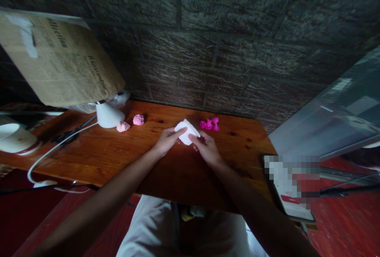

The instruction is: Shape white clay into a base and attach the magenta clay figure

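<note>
A small white folded piece (184, 135), soft-looking and perhaps paper or tissue, is held over the middle of the wooden table. My left hand (166, 141) pinches its left side, the thumb lying on top. On the right edge, my right hand (208, 148) grips it the same way, with its fingers mostly hidden underneath. Just beyond my right hand lie some bright magenta shaped pieces (209, 124). Two crumpled pale pink lumps, a nearer one (122, 126) and a farther one (138, 119), rest to the left of my hands.
A lamp with a white base (109, 115) and printed paper shade (74, 59) stands at the left. Its white cable (56, 145) loops over the front edge near a paper cup (16, 138). A tablet-like object (292, 205), partly blurred, lies at the right edge. A brick wall (196, 43) rises behind.
</note>
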Action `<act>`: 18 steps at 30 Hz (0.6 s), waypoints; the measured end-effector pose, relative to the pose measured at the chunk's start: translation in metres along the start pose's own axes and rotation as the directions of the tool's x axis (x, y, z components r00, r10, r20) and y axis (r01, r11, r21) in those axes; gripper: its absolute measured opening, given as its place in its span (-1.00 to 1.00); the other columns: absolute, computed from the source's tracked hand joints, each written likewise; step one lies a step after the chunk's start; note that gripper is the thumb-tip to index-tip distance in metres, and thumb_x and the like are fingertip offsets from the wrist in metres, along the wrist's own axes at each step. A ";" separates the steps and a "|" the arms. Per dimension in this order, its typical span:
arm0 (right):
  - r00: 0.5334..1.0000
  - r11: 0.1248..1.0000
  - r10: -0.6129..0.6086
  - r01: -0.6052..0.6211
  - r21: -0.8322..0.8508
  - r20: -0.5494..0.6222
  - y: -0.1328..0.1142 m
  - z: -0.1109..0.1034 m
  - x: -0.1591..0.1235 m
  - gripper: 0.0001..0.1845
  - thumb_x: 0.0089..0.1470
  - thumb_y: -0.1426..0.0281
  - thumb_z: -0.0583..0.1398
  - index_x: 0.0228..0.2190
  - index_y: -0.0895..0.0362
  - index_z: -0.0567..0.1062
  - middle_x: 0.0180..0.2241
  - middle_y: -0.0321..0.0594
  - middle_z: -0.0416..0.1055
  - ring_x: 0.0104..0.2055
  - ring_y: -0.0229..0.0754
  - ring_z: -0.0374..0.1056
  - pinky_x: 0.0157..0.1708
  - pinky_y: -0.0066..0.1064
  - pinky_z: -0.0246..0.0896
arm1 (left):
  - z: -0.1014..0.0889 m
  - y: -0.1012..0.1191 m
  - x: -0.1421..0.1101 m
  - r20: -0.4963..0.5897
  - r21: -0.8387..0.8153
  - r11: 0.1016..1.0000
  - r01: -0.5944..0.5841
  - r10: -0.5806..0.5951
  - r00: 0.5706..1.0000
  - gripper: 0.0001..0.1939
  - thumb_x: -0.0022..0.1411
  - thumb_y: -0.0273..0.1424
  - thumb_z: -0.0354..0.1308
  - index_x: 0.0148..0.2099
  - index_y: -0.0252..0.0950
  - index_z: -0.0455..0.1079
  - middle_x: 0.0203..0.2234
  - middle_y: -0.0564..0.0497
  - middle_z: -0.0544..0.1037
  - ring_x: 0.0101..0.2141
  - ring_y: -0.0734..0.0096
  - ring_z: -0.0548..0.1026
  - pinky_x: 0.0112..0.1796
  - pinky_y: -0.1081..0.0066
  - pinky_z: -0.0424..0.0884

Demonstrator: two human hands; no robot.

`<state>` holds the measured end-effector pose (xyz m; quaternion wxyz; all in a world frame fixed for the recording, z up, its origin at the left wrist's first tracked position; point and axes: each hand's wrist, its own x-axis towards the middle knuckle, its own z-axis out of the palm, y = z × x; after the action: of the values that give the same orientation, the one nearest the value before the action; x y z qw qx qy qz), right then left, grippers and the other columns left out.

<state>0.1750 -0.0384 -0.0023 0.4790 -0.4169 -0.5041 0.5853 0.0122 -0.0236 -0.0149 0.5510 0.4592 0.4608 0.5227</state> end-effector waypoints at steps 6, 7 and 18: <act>0.997 0.996 -0.067 0.064 -0.065 -0.046 -0.001 -0.007 0.000 -0.53 -0.14 0.04 0.35 -0.29 0.13 0.54 -0.60 -0.41 0.31 -0.60 -0.34 0.16 -0.57 -0.44 0.06 | -0.001 0.009 -0.003 0.093 0.023 1.000 0.013 -0.015 0.996 -0.48 0.00 0.00 0.36 -0.24 -0.38 0.54 -0.49 0.01 0.55 -0.50 0.53 0.42 -0.51 0.55 0.27; 0.996 0.995 -0.069 0.065 -0.076 -0.062 -0.005 -0.011 0.003 -0.52 -0.15 0.03 0.35 -0.29 0.13 0.55 -0.61 -0.40 0.32 -0.60 -0.34 0.16 -0.57 -0.44 0.06 | -0.001 0.015 -0.002 0.122 0.031 0.999 0.009 -0.012 0.992 -0.46 0.01 0.00 0.36 -0.15 -0.37 0.53 -0.45 0.00 0.56 -0.46 0.50 0.45 -0.49 0.55 0.30; 0.998 0.911 -0.067 0.066 -0.406 0.012 -0.108 -0.107 0.106 -0.49 -0.27 -0.01 0.41 -0.50 0.17 0.51 -0.61 -0.33 0.38 -0.58 -0.35 0.18 -0.58 -0.48 0.04 | 0.020 0.055 0.091 0.023 0.092 0.986 -0.138 0.136 0.990 -0.63 0.21 -0.21 0.27 -0.01 -0.32 0.46 -0.11 -0.13 0.59 -0.34 0.47 0.52 -0.44 0.55 0.40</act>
<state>0.2736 0.0895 0.0882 0.4024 -0.4905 -0.6280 0.4507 0.0265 0.0681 0.0397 0.4955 0.5193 0.4473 0.5336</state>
